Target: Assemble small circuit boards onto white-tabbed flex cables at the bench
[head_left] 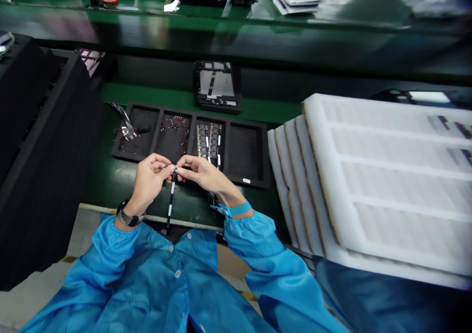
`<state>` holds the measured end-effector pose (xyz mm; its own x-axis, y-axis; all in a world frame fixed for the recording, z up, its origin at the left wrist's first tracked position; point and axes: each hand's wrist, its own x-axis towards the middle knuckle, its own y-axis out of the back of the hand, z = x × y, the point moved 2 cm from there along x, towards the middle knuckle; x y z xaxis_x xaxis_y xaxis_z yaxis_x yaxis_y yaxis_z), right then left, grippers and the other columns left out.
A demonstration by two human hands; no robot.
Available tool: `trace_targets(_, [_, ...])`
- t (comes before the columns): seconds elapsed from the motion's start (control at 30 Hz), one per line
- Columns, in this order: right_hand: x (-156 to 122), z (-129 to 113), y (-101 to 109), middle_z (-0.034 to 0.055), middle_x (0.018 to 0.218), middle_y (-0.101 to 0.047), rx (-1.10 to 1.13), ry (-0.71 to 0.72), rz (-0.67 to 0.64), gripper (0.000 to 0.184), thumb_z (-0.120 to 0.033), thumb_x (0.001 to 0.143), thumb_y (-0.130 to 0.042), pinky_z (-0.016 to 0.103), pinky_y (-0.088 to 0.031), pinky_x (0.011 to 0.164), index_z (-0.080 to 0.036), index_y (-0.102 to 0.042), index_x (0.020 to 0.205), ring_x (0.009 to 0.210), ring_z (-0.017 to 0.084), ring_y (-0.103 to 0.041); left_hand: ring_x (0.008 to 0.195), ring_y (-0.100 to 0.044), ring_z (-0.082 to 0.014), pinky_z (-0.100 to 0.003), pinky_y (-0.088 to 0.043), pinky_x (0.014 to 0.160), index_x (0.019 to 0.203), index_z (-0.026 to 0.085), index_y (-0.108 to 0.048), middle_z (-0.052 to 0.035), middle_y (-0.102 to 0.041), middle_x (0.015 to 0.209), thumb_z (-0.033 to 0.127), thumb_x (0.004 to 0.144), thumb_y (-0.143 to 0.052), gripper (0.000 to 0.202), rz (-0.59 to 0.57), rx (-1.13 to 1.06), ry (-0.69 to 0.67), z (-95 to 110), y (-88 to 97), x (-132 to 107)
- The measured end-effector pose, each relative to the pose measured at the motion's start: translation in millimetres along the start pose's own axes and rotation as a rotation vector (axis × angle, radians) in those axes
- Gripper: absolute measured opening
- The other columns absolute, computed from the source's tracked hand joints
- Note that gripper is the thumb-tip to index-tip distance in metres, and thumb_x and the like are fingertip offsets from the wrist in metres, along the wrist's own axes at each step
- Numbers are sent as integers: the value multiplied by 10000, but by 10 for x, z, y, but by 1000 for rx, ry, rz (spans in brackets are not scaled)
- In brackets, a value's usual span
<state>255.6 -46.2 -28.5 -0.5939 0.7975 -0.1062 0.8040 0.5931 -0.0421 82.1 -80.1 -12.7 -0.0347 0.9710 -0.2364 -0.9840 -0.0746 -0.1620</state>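
Just in front of the black tray (226, 139), on its near side, a person in a blue smock (158, 269) has both bare hands drawn together. From where I stand the only label on the tray is a small white one (246, 180) at its near right edge, and its print is too small to read. White patches mark the dark strip (171, 193), though I can't make out any writing on them.

That strip sits between the hands: the left hand (151, 178) pinches its tray-side end with thumb and fingers, and the right hand (204, 173) closes its fingertips at the same spot. From there the strip runs away from the tray toward the person. What exactly the fingertips cover, I can't tell.

Inside the tray, from left to right, are a bundle of cables (127, 126), small parts on red wires (175, 123) and a group of boards (209, 139). Beyond the tray lies a flat panel (217, 82); to its right stand white foam trays (313, 176), and to its left, black foam (55, 146).
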Motion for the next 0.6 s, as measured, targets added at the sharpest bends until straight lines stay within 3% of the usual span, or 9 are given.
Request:
trace_targets(0.2, [-17,-43,28,20,750,-709,120,38,82,469,-619,824,-851,287,-501,615,-189,-678,894,657,153,-636,570,-667,-142,-259,-545,598,846,161,-644,-5,-711,641,351,673,-913,373,-45,-72,15,93,-7,-12])
trace_targets(0.3, [17,-27,12,25,777,-708,87,47,199,494,-628,769,-883,276,-460,534,-197,-663,866,619,155,-628,582,-668,-141,-253,-541,597,822,158,-643,-14,-723,653,357,653,-934,391,-15,-96,20,89,34,-30])
trace_targets(0.4, [55,-27,19,10,765,-672,-38,99,359,529,-619,683,-935,280,-454,561,-210,-612,776,640,151,-592,583,-661,-143,-248,-526,583,800,157,-645,-12,-708,629,353,624,-951,404,30,-117,36,49,105,-55])
trace_targets(0.5, [5,-133,125,-30,658,-551,-215,176,480,570,-598,671,-945,280,-412,604,-217,-522,661,628,132,-496,594,-655,-139,-244,-514,582,809,150,-663,-22,-718,653,318,594,-966,407,77,-177,36,53,259,-82])
trace_targets(0.6, [-104,-327,330,-51,584,-429,-388,190,565,610,-551,789,-874,281,-344,590,-225,-400,588,578,110,-388,660,-673,-141,-221,-492,579,899,123,-719,-71,-770,762,255,571,-978,438,121,-269,39,122,534,-114])
